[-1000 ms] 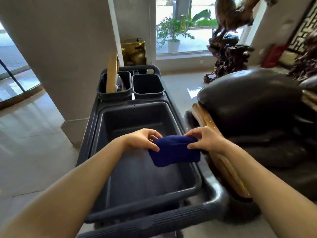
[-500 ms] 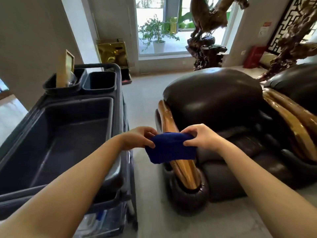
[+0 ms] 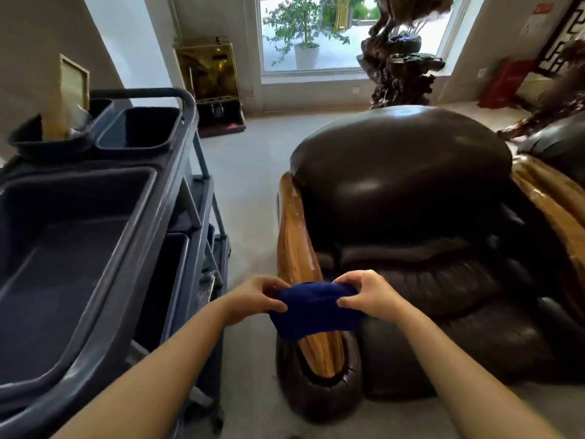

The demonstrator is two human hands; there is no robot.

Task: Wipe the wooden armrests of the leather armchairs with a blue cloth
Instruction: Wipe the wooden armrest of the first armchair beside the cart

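Observation:
A folded blue cloth point(image 3: 316, 312) hangs between my two hands, just above the near wooden armrest point(image 3: 292, 236) of a dark leather armchair point(image 3: 402, 172). My left hand point(image 3: 256, 297) pinches the cloth's left edge and my right hand point(image 3: 364, 296) pinches its right edge. The armrest runs from the chair's back down to its rounded front, and the cloth hides part of its lower stretch. A second wooden armrest point(image 3: 550, 198) shows at the chair's right side, next to another leather armchair point(image 3: 557, 147).
A dark grey cleaning cart point(image 3: 104, 236) with deep bins stands close on my left. A carved wooden sculpture point(image 3: 402, 68), a brass stand point(image 3: 209, 74) and a window with a potted plant point(image 3: 304, 36) lie beyond. Pale floor runs between cart and chair.
My view has swung right from the cart toward the armchair. Both hands carried the cloth from over the cart's bin to above the near armrest, keeping their grip.

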